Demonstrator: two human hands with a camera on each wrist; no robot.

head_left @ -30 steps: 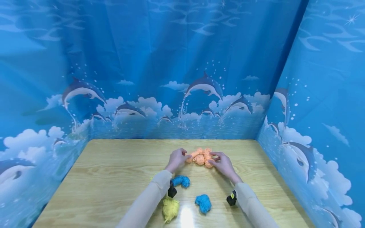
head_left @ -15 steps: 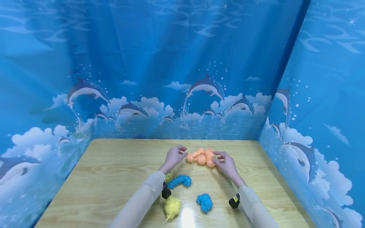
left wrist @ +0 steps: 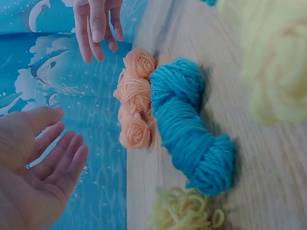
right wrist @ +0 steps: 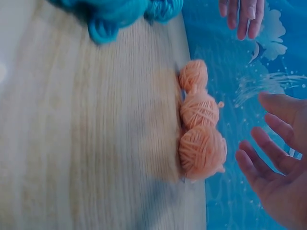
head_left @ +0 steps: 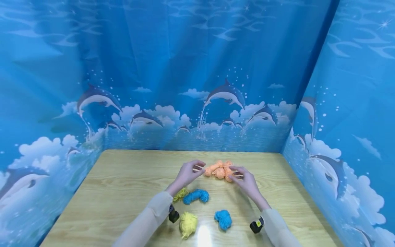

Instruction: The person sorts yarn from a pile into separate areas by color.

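The left hand and right hand have loose, spread fingers and hold nothing. Orange yarn lies between them, near blue yarn.

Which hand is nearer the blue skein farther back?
Left. The left hand is just beyond the blue skein, slightly to its left; the right hand is farther off, beyond it to the right.

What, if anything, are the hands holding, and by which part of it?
Nothing: the left hand and right hand are near the peach yarn, but neither grips it.
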